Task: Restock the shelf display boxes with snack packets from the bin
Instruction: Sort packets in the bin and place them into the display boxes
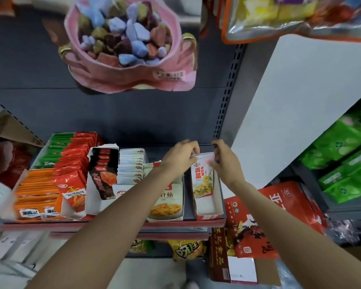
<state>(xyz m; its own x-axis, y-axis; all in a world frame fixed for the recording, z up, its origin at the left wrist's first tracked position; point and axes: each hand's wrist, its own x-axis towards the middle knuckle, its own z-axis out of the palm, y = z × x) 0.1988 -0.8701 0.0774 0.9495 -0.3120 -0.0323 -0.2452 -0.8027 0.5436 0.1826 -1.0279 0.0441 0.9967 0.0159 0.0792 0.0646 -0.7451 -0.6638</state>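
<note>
Both hands, left hand [180, 153] and right hand [224, 161], pinch a white snack packet [202, 176] with curled fingers, standing it in the near-empty display box [207, 207] lower right of centre; boxes leftward look stocked; this one needs more.

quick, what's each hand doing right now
Left hand: pinching the top of the white and pink snack packet.
Right hand: gripping the same packet's right edge.

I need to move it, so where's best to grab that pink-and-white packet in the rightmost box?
Probably the packet by its top edge, from above: it stands tilted in the narrow box, whose walls block its sides. Both hands, left and right, pinch there.
</note>
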